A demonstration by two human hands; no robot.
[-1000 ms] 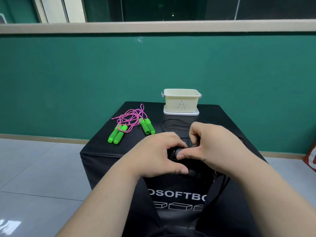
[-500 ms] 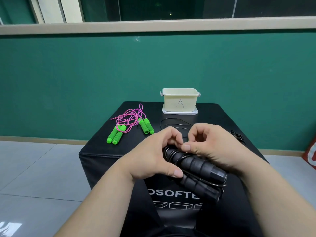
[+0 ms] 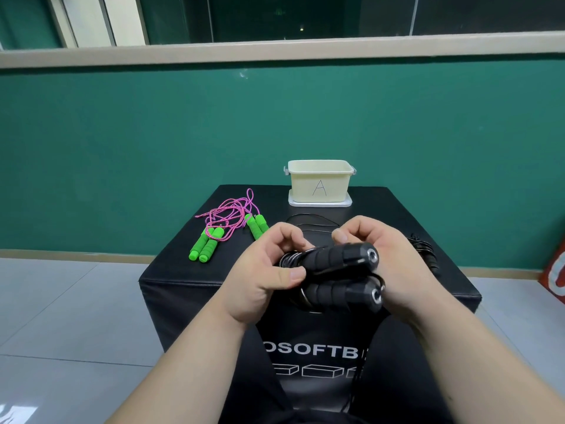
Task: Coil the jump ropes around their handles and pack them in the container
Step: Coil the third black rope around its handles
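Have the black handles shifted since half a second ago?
Yes. The black handles swung upward: their ends, earlier below the black box's front edge, now sit about level with it.

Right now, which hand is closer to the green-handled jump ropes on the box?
Left. The left hand sits just beside the green-handled jump ropes, to their right and nearer the camera. The right hand is farther right, across the black handles both hands hold.

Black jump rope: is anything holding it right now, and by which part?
Yes, both hands. The left hand grips the two black handles at their cord-wrapped end. The right hand holds their capped end from behind.
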